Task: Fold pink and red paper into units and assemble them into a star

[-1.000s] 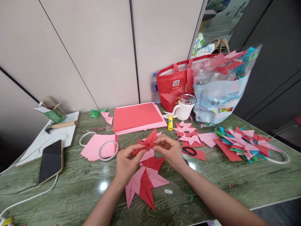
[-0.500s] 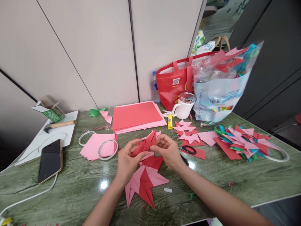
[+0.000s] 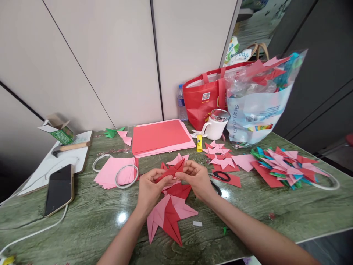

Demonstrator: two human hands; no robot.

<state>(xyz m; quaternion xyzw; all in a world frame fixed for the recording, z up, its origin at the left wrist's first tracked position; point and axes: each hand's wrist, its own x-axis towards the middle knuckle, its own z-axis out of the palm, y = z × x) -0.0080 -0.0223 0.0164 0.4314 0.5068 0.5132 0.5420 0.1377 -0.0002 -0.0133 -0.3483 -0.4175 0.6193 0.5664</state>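
Between both hands is a folded red paper piece [image 3: 175, 169], raised a little over the table. My left hand [image 3: 151, 187] pinches its left end between thumb and fingers. On its right end, my right hand [image 3: 196, 176] is closed with thumb and fingertips. Below and nearer to me lies a pink and red folded-paper star [image 3: 171, 217], its far part hidden by my hands. A pink folded piece [image 3: 179, 159] shows just behind the held paper. Black-handled scissors [image 3: 221, 176] lie to the right of my right hand, partly covered by it.
Pink paper squares [image 3: 110, 172] with a roll of tape [image 3: 117, 182] lie at left, beside a phone [image 3: 59, 189]. Behind are red sheets [image 3: 162, 134], a glue stick [image 3: 199, 142], a white mug [image 3: 216, 129] and a plastic bag [image 3: 248, 117]. Colourful folded pieces [image 3: 289, 165] are piled at right.
The red paper has been tipped lower and flatter between my hands, its point now sitting lower. Both hands keep hold of it and have shifted only slightly.
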